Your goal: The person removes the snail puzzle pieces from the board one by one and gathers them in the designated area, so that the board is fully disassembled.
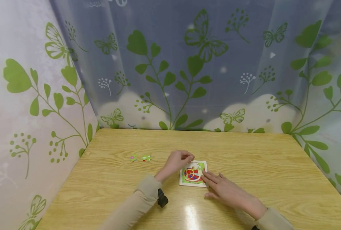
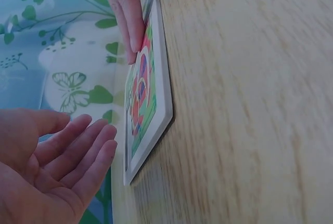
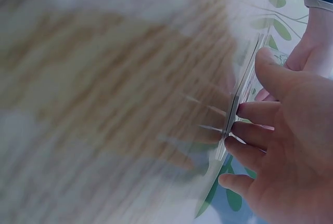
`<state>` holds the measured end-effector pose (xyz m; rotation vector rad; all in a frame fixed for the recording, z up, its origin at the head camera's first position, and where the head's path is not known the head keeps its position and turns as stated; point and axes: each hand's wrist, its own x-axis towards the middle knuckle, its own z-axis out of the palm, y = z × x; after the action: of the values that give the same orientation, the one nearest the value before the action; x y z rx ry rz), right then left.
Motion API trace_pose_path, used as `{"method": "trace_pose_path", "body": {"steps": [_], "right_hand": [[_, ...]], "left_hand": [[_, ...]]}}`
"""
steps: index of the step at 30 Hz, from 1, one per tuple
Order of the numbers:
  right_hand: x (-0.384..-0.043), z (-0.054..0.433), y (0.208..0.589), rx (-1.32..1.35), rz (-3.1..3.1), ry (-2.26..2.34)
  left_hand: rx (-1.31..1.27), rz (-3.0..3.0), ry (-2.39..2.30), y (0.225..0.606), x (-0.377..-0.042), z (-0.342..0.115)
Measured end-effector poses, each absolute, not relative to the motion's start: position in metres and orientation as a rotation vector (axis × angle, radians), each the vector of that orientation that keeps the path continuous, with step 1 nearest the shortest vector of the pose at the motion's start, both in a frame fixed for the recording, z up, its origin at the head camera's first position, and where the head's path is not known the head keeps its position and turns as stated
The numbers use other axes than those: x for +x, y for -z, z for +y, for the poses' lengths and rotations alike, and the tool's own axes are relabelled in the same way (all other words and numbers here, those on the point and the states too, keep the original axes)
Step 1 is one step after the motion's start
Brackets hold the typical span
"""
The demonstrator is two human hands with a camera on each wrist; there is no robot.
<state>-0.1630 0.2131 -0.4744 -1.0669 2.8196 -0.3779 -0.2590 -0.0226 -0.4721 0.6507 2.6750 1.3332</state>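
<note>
A square jigsaw puzzle board [image 1: 191, 182] with a white rim lies flat on the table, its picture mostly red, blue and green. My left hand [image 1: 178, 159] hovers at the board's far left corner, fingers loosely bent. In the left wrist view the left hand [image 2: 57, 167] has nothing between thumb and fingers. From the right, my right hand [image 1: 226, 190] rests its extended fingertips on the board's right side. The right wrist view shows the right hand [image 3: 291, 125] with fingers spread along the board's edge [image 3: 237, 99].
Two small green puzzle pieces, one with a pink spot [image 1: 133, 157] and one with white marks [image 1: 146, 158], lie left of the board on the wooden table [image 1: 245, 153]. A printed curtain [image 1: 164, 64] hangs behind the table, with more fabric at both sides.
</note>
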Motion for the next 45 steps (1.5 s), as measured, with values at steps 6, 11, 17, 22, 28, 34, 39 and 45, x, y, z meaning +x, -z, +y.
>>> {"method": "trace_pose_path", "body": {"steps": [6,11,17,22,28,34,39,45], "right_hand": [[-0.161,0.213,0.475,-1.083,2.847,0.359],[-0.160,0.213,0.475,-1.101,2.857,0.358],[-0.161,0.213,0.475,-1.100,2.856,0.348],[-0.162,0.213,0.476,-1.098,2.851,0.341],[-0.162,0.213,0.476,-1.081,2.842,0.346],[-0.162,0.211,0.476,-1.072,2.846,0.335],[-0.161,0.211,0.475,-1.076,2.858,0.325],[-0.161,0.211,0.475,-1.083,2.868,0.319]], "left_hand": [[0.698,2.653,-1.285,0.474,-0.258,-0.016],[0.708,2.626,-1.264,0.475,-0.257,-0.013],[0.714,2.643,-1.203,0.474,-0.257,-0.008],[0.723,2.637,-1.184,0.475,-0.258,-0.005],[0.717,2.646,-1.143,0.476,-0.260,-0.001],[0.727,2.678,-1.088,0.473,-0.259,0.001],[0.723,2.712,-1.090,0.472,-0.259,0.002],[0.717,2.681,-1.170,0.475,-0.260,0.003]]}}
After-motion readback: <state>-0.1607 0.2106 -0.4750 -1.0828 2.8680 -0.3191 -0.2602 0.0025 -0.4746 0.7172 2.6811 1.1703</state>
